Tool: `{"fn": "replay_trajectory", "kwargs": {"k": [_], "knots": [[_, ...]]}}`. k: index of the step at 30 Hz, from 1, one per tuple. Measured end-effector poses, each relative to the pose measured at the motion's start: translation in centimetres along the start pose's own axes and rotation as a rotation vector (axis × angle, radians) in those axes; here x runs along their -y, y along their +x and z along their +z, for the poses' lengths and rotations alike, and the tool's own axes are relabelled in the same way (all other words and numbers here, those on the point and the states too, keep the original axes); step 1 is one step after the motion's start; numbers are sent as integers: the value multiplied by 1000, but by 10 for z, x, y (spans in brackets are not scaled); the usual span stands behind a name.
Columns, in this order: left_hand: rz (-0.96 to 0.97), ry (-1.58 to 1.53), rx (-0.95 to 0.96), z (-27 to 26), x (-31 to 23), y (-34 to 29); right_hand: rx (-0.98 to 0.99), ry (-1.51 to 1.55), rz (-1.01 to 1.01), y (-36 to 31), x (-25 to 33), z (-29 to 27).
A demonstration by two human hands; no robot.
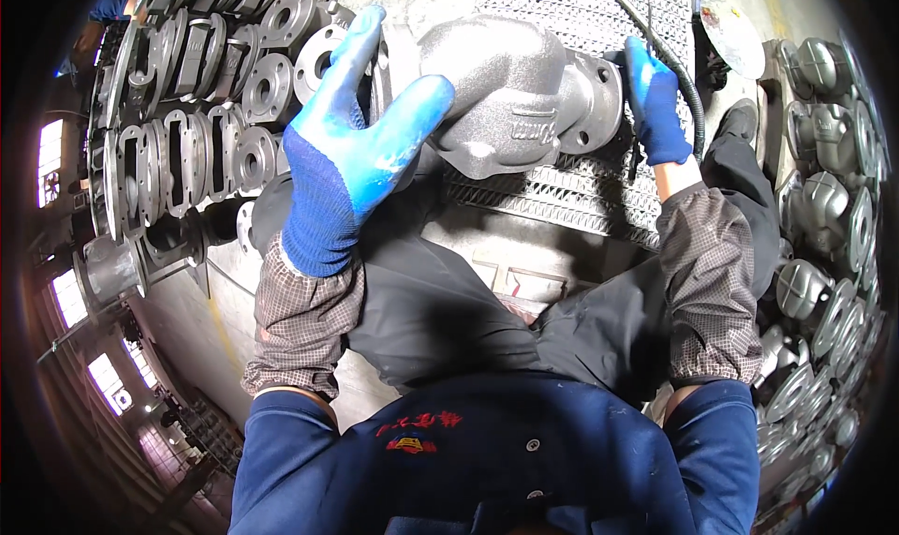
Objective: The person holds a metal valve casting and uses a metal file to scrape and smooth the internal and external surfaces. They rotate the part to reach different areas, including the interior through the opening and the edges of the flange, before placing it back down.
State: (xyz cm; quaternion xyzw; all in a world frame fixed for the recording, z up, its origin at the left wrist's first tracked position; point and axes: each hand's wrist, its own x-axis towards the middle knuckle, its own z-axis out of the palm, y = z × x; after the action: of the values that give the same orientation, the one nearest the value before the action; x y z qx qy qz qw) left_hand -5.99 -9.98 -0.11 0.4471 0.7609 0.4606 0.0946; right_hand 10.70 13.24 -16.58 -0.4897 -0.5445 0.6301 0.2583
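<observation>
A grey cast-metal valve body (506, 95) with a round flange on its right end lies on the metal grating in front of me. My left hand (351, 132), in a blue coated glove, is by its left end, thumb and forefinger spread wide. Part of the left flange is hidden behind that hand. My right hand (658, 102), also gloved in blue, is upright just beside the right flange (595, 102). Its fingers are curled around something dark and slim, which I cannot make out. A black ribbed hose (688, 90) runs close past this hand.
The perforated metal grating (585, 202) forms the work surface. Flanged castings (192, 156) are stacked at the left, and more valve bodies (824, 198) line the right side. A pale round disc (732, 34) is at the far right. My legs straddle the near side.
</observation>
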Motion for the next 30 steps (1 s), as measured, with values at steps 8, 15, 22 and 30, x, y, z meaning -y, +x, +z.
{"fn": "replay_trajectory", "kwargs": {"k": [8, 15, 22, 30], "knots": [[57, -50, 32, 3, 6, 2, 54, 19, 55, -29, 17, -25], [-136, -150, 75, -13, 19, 1, 88, -22, 111, -62, -9, -23], [-57, -63, 54, -17, 38, 5, 298, -340, -625, -70, -37, -34], [401, 314, 83, -37, 78, -3, 245, -222, -338, -77, -29, -12]]}}
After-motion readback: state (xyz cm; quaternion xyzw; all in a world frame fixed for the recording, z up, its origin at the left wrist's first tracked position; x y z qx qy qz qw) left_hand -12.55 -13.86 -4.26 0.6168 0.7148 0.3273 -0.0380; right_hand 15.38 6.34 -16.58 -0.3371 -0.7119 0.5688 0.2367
